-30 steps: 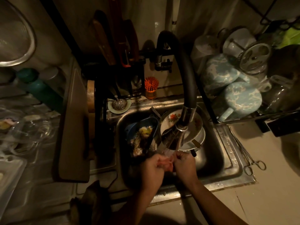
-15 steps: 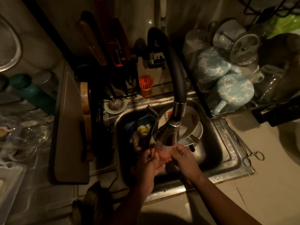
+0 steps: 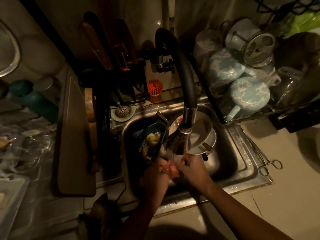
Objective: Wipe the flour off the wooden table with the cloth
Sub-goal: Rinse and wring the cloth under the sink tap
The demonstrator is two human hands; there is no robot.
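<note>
- Left hand (image 3: 155,173) and right hand (image 3: 193,168) are together under running water. Each is curled round the small pinkish cloth (image 3: 170,168), which is bunched between them at 6 o'clock of the black gooseneck tap (image 3: 186,84).
- Step, as judged: wetting the cloth over the stainless steel sink (image 3: 242,172).
- To do it well: soak evenly, then wring hard, since a dripping cloth likely turns flour into paste.
- Dirty white plates (image 3: 204,126) lie at 12 o'clock of the hands, so hold the cloth off them.
- Wooden desk and flour: not in view.
</note>
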